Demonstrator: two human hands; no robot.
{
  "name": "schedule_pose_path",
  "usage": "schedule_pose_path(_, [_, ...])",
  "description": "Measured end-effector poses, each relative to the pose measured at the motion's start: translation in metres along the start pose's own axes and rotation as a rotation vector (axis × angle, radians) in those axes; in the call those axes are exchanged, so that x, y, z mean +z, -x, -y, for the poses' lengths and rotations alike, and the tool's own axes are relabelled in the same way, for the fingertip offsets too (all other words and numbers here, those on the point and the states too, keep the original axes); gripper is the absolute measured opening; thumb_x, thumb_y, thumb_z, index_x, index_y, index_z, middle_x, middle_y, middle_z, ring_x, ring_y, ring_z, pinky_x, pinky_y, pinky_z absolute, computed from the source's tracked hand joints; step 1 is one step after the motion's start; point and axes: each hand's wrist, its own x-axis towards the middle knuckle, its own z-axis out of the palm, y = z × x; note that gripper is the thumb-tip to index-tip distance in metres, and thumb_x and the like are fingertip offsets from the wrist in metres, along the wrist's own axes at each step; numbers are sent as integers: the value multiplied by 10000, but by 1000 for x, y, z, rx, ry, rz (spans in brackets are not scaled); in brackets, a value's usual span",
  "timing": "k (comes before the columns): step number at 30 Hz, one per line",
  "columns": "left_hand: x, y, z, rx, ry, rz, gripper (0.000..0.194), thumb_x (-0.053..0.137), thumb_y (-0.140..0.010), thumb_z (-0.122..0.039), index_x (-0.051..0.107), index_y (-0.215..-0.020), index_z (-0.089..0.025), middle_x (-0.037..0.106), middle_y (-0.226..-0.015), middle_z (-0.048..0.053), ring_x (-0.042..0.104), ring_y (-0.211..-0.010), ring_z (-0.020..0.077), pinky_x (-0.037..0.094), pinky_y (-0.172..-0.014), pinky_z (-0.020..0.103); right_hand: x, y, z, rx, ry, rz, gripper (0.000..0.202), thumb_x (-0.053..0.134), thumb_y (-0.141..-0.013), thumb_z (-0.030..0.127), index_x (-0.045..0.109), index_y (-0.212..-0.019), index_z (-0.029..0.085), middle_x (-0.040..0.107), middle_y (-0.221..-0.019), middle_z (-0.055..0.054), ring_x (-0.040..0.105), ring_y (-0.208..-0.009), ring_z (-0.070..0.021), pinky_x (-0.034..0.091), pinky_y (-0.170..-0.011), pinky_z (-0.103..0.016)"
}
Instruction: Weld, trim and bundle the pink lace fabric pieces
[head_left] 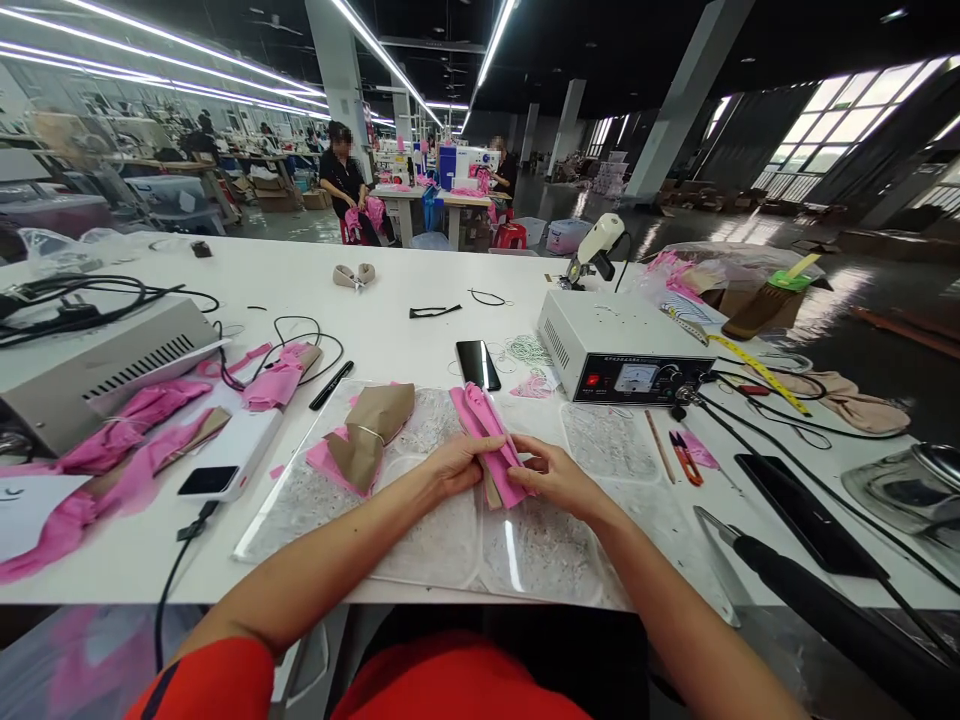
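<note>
Between my two hands is a folded bundle of pink fabric strips (491,440), with a bit of brown paper showing at its lower end. My left hand (459,466) pinches the bundle's left side. On the right side, my right hand (553,474) has its fingers closed on the pink cloth. Both hands are above a clear, scuffed plastic mat (427,535). To the left on the mat lies a brown paper pattern piece (375,425), tied with a band over more pink fabric. A black phone (478,364) lies just beyond the bundle.
At right stands a grey power box (626,350) with cables, near orange-handled snips (686,460) and a black-handled hot tool (810,590). Left are a white power bank (232,455), pink cloth strips (142,425), a black pen (331,386) and another grey box (112,360). People sit at sewing machines beyond.
</note>
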Motion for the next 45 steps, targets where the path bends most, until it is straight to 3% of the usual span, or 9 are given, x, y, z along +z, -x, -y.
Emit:
schedule_pose_path(4, [-1,3,1,24,-8,-9,250,708,-659,-4,657,-896,-66,710,-874,121,679,-824,232,530,-863,386,-6,5,-3,16,-241,24,458,642,-750,366,602,-1186,233,635,-1147,-48,603,-958,-206,494,-759,-307])
schedule_pose_path(9, [4,5,2,-13,22,-122,266,605,-704,44,642,-926,-98,705,-917,106,669,-859,218,533,-870,364,-5,5,-18,96,-342,-97,412,558,-694,250,629,-1096,198,672,-826,-17,589,-710,-165,449,-587,-256])
schedule_pose_path(12, [8,3,2,-21,30,-178,229,554,-747,41,628,-918,-91,696,-860,95,667,-802,192,550,-816,326,2,5,-26,48,-218,-286,580,533,-726,272,469,-1299,198,625,-726,7,547,-612,-141,417,-538,-243])
schedule_pose_path(14, [10,1,2,-25,24,-220,216,533,-764,42,618,-918,-84,687,-829,86,662,-765,178,554,-788,313,7,8,-26,-48,-34,-378,585,515,-774,296,415,-1346,232,634,-801,-5,539,-606,-131,425,-550,-251])
schedule_pose_path(19, [9,-4,2,-40,0,-247,142,521,-782,23,608,-836,-75,656,-726,73,632,-657,153,550,-699,282,18,18,-10,-239,383,-303,271,457,-850,334,676,-972,229,641,-969,-63,590,-883,-200,464,-776,-338])
schedule_pose_path(27, [15,-6,2,13,-60,-211,110,644,-715,-13,623,-774,-103,652,-690,63,612,-618,157,525,-604,260,26,22,-4,-136,569,-328,381,657,-712,450,640,-1004,207,610,-1010,-79,590,-934,-247,459,-826,-382])
schedule_pose_path(34, [17,3,-1,6,-110,-102,239,725,-641,-12,618,-837,-99,671,-743,80,644,-673,179,545,-652,300,20,21,-6,-121,435,-297,308,593,-736,334,652,-1006,201,636,-1020,-65,588,-933,-226,459,-814,-361])
schedule_pose_path(40, [13,3,3,25,-140,-43,435,729,-562,52,591,-941,-112,690,-844,88,673,-765,209,542,-777,366,13,16,-22,-91,266,-315,274,496,-733,222,642,-963,192,667,-946,-54,598,-772,-180,493,-685,-310])
schedule_pose_path(45, [12,1,2,47,-102,-74,449,542,-538,132,610,-915,-102,700,-899,89,666,-874,232,528,-848,369,7,11,-29,-32,-97,-393,488,496,-710,229,458,-1195,203,647,-850,-21,606,-711,-160,500,-645,-295])
